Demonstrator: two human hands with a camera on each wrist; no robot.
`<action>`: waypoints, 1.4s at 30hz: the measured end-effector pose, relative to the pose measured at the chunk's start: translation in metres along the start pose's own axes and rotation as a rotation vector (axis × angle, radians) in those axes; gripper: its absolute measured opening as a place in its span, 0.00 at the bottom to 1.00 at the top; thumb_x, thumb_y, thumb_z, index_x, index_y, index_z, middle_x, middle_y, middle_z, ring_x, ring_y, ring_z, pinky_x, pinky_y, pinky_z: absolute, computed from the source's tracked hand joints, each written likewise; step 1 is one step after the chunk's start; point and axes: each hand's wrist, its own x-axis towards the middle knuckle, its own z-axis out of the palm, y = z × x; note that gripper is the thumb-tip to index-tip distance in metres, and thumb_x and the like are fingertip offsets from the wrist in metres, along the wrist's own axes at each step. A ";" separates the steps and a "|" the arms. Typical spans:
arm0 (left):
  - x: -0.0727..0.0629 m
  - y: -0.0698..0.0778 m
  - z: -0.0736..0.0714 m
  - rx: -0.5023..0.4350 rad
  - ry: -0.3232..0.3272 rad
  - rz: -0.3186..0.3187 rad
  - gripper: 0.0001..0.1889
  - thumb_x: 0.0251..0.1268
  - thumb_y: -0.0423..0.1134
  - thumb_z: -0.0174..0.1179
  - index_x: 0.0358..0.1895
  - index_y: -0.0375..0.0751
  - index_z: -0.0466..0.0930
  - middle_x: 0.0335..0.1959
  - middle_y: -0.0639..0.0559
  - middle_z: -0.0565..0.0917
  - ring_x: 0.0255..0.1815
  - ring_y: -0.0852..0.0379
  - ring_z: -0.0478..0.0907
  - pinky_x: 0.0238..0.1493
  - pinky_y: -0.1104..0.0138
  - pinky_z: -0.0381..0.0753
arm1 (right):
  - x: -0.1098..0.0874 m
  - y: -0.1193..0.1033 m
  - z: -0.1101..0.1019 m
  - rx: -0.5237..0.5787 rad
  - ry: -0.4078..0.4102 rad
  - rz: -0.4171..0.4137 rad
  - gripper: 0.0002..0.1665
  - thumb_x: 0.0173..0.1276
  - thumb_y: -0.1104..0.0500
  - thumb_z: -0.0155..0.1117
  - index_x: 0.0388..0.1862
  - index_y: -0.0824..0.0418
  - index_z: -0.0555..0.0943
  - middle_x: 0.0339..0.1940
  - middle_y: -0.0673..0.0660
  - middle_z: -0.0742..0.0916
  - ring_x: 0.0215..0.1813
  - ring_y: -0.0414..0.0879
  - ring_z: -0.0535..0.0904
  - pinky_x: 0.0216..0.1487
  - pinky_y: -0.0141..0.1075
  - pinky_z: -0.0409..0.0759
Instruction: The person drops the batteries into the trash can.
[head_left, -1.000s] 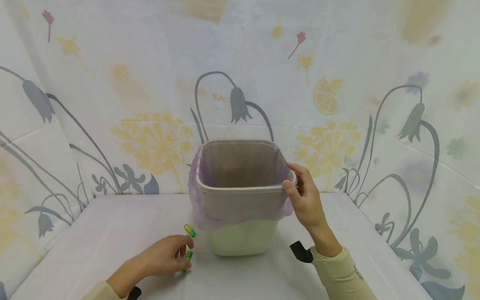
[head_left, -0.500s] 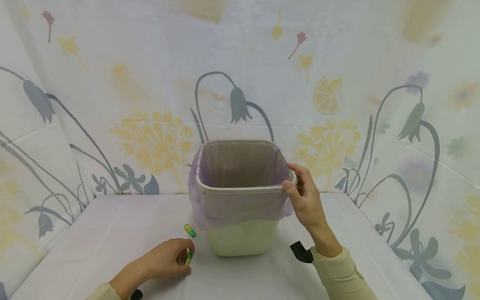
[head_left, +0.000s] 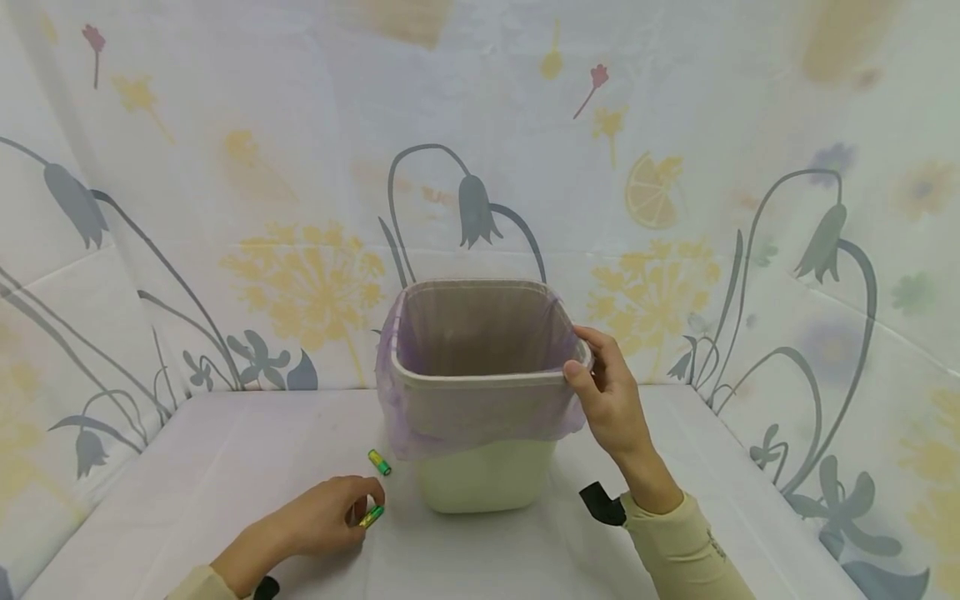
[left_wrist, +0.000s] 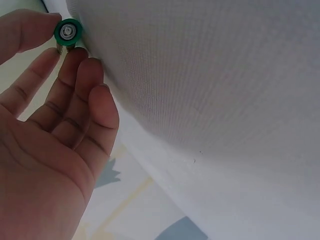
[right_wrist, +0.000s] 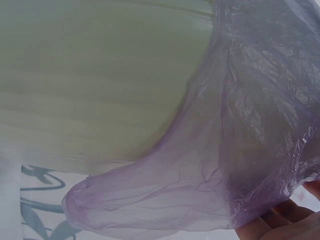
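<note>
A pale green trash bin (head_left: 487, 479) stands upright on the table, a thin purple plastic bag (head_left: 480, 414) folded over its rim. My right hand (head_left: 611, 398) grips the bin's right front corner, thumb in front and fingers on the far side; in the right wrist view, the fingers (right_wrist: 285, 222) show beside the bag (right_wrist: 165, 190). Left of the bin, my left hand (head_left: 322, 517) pinches a green and yellow battery (head_left: 371, 517) low over the table. The left wrist view shows one end of that battery (left_wrist: 68, 32) between thumb and fingertips. A second battery (head_left: 379, 462) lies beyond the left hand.
The white-covered table (head_left: 262, 433) meets a flower-patterned cloth backdrop (head_left: 480, 125) behind and at both sides. A black strap piece (head_left: 602, 504) sticks out by the right sleeve (head_left: 682, 550). The bin's inside wall (head_left: 480, 325) looks grey-brown.
The left fingers have closed on the nearer battery, which has turned and shifted slightly toward the hand. The right hand, the bin and the farther battery have kept their places.
</note>
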 end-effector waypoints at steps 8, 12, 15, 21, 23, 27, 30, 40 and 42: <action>0.005 0.000 0.001 0.007 0.007 -0.002 0.14 0.51 0.32 0.64 0.42 0.49 0.76 0.27 0.60 0.74 0.28 0.65 0.69 0.32 0.68 0.70 | 0.000 0.000 0.000 -0.002 0.006 0.000 0.28 0.66 0.67 0.56 0.66 0.61 0.69 0.55 0.64 0.78 0.43 0.43 0.76 0.42 0.29 0.75; 0.006 0.000 0.002 0.004 -0.004 -0.008 0.13 0.53 0.30 0.64 0.41 0.49 0.76 0.27 0.60 0.73 0.29 0.65 0.69 0.33 0.68 0.71 | -0.001 0.000 0.000 -0.008 0.008 0.006 0.28 0.66 0.67 0.56 0.66 0.61 0.69 0.55 0.64 0.79 0.43 0.43 0.77 0.42 0.29 0.75; 0.007 -0.001 0.002 0.009 -0.006 -0.007 0.13 0.54 0.30 0.64 0.40 0.49 0.76 0.28 0.60 0.73 0.29 0.65 0.68 0.32 0.68 0.71 | -0.001 0.000 0.000 -0.008 0.005 0.007 0.27 0.66 0.67 0.56 0.66 0.61 0.69 0.55 0.64 0.79 0.44 0.43 0.77 0.42 0.29 0.75; 0.006 -0.001 0.003 0.013 0.004 0.013 0.12 0.55 0.30 0.64 0.39 0.50 0.76 0.27 0.61 0.73 0.29 0.66 0.68 0.33 0.68 0.70 | 0.000 0.000 0.000 0.007 0.006 0.002 0.27 0.66 0.68 0.56 0.65 0.62 0.69 0.55 0.64 0.78 0.44 0.43 0.77 0.43 0.29 0.75; 0.006 -0.001 0.003 0.012 0.006 0.015 0.11 0.56 0.30 0.64 0.39 0.50 0.76 0.27 0.61 0.73 0.29 0.66 0.68 0.33 0.68 0.70 | 0.000 -0.001 0.000 0.009 0.007 0.003 0.27 0.66 0.68 0.56 0.65 0.62 0.69 0.55 0.64 0.78 0.44 0.43 0.77 0.43 0.29 0.75; 0.005 -0.002 0.003 0.012 0.006 0.007 0.12 0.55 0.30 0.64 0.39 0.51 0.76 0.27 0.61 0.73 0.29 0.65 0.68 0.32 0.68 0.69 | -0.001 0.000 0.000 0.007 0.004 0.006 0.27 0.66 0.68 0.56 0.65 0.62 0.69 0.55 0.65 0.78 0.44 0.43 0.77 0.43 0.29 0.75; 0.003 -0.003 0.001 0.013 0.000 -0.006 0.13 0.54 0.29 0.64 0.39 0.50 0.77 0.28 0.60 0.73 0.29 0.64 0.68 0.31 0.67 0.69 | -0.001 0.000 0.000 0.003 0.003 0.006 0.27 0.66 0.68 0.56 0.66 0.62 0.69 0.55 0.65 0.78 0.44 0.43 0.76 0.43 0.29 0.75; -0.004 -0.004 -0.017 0.078 0.031 -0.015 0.10 0.56 0.31 0.62 0.39 0.49 0.77 0.27 0.61 0.73 0.28 0.64 0.68 0.31 0.67 0.70 | 0.000 0.001 0.001 0.004 0.003 0.002 0.27 0.66 0.67 0.56 0.66 0.61 0.69 0.56 0.64 0.78 0.45 0.43 0.76 0.44 0.29 0.75; -0.005 -0.003 -0.025 0.074 0.038 -0.008 0.11 0.54 0.28 0.61 0.40 0.47 0.78 0.28 0.59 0.74 0.27 0.64 0.68 0.31 0.67 0.70 | 0.000 0.001 0.001 0.006 0.004 -0.002 0.27 0.67 0.67 0.56 0.66 0.61 0.69 0.56 0.64 0.78 0.45 0.43 0.76 0.44 0.28 0.75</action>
